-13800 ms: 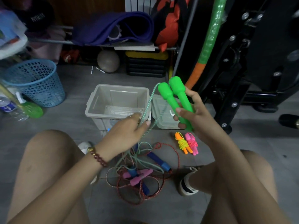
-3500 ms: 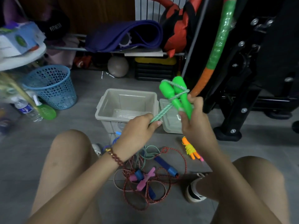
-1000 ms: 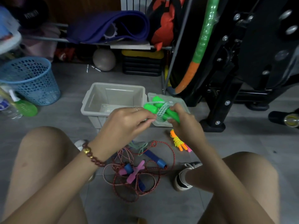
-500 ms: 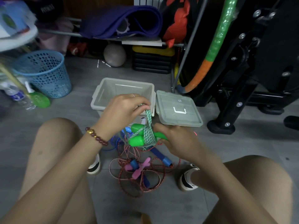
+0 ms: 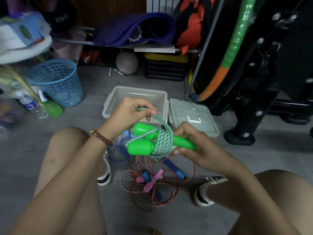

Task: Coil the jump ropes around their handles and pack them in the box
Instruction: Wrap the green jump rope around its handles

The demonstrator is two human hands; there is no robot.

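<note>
**Green rope wound on its handles, held before the open box**

White lettering is seen on a dark bag [image 5: 61,19] at the back, too blurred to be read with certainty. A small label on the grey lid [image 5: 191,114] is likewise illegible. The two green handles [image 5: 141,146] are gripped by the right hand [image 5: 194,146], its fingers curled round them. The green-white rope [image 5: 163,141] is wound about both handles. Its free length is pinched by thumb and curled fingers of the left hand [image 5: 128,112], in front of the grey box [image 5: 108,109]. The box's inside is largely hidden by that hand. A red rope [image 5: 135,195], pink handles [image 5: 152,180] and blue handles [image 5: 176,170] are tangled on the floor below.
</note>
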